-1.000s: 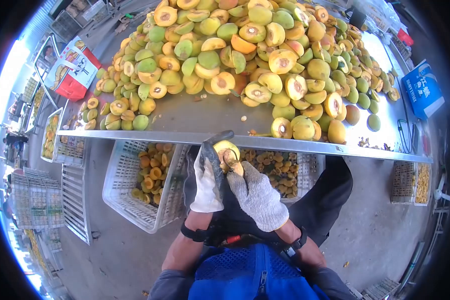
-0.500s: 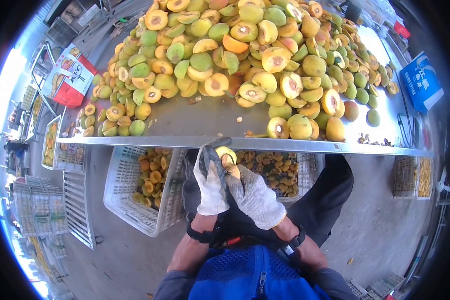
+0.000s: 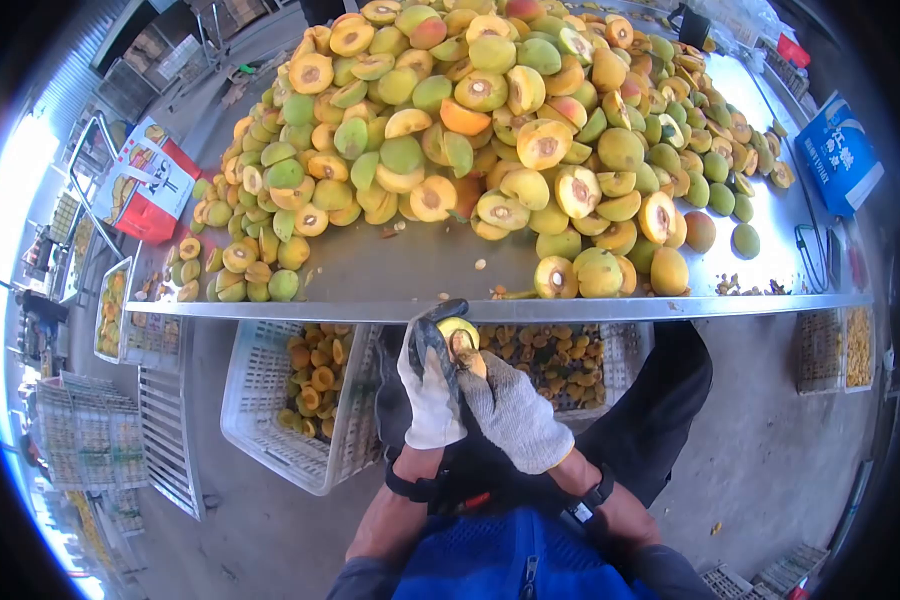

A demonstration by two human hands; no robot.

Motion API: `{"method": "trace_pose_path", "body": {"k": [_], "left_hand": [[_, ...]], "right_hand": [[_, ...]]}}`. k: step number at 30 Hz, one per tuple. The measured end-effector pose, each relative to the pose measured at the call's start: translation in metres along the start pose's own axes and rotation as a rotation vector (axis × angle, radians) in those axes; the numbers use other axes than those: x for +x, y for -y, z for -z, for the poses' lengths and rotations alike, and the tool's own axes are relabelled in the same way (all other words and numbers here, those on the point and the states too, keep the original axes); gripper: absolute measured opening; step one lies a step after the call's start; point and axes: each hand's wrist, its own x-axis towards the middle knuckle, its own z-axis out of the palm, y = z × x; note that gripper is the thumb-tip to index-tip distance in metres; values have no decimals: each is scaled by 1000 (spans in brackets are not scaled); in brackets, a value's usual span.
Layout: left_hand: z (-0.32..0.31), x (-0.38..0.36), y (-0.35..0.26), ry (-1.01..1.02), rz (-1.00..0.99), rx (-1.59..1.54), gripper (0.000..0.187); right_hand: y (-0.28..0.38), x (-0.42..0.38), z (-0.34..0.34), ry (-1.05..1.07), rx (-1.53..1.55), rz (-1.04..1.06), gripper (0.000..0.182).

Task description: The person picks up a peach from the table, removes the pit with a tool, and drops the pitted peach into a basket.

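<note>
Remotely, I see the left hand [image 3: 430, 390] curled round a cut fruit [image 3: 456, 327], just in front of the metal table [image 3: 370, 272]; the right hand [image 3: 518, 410] meets it, though I can't quite tell what that hand grips. A fruit heap [image 3: 400, 153] lies beyond; a white crate [image 3: 348, 440] sits below.

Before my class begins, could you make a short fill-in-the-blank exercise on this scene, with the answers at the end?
1. The left hand and right hand, each in a ____, meet at a fruit.
2. The blue pack is toward the table's ____ end, as the person sees it.
3. The large crate just left of the hands is ____ in colour.

Missing words: glove; right; white.
</note>
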Motion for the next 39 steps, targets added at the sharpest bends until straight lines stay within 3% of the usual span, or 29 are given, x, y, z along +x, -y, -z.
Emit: {"method": "trace_pose_path", "body": {"k": [2,5,6,8,11,15,18,21,22,25,27,28,29,31,32,36,39], "left_hand": [[20,-6,28,-102,77,-7,40],[28,4,9,40,161,126,44],[12,-2,-5,-25,194,142,44],[19,-3,0,36,79,227,45],[19,3,-9,216,-7,285,43],[31,26,-19,491,17,473,39],[26,19,-8,295,-42,427,44],[12,30,-21,341,355,-19,63],[16,27,-14,178,442,28,80],[16,24,-12,131,491,-94,69],[-4,2,-15,0,246,215,59],[7,1,-1,90,170,209,56],[18,0,14,180,95,196,54],[15,10,-10,360,196,267,52],[20,-1,3,275,45,361,48],[21,12,-6,301,153,371,49],[13,27,-19,446,345,216,32]], "right_hand": [[3,-1,5,32,46,1,32],[-7,-3,-2,38,109,64,32],[-14,-2,-6,40,132,99,30],[-29,0,-12,42,181,167,30],[-35,0,-8,338,586,19,31],[-27,-4,-2,430,724,-130,35],[-26,-2,-1,444,755,-138,36],[-25,0,4,451,803,-141,36],[-24,-1,6,440,771,-136,35],[-32,1,-2,335,566,2,35],[-44,0,-9,269,470,113,35],[-48,-1,-12,255,462,162,35],[-48,-2,-10,281,498,125,35],[-36,-5,3,371,611,-42,34],[-30,-7,10,443,684,-172,34],[-35,-11,6,525,854,-176,37],[-39,-12,8,623,1070,-256,37]]}}
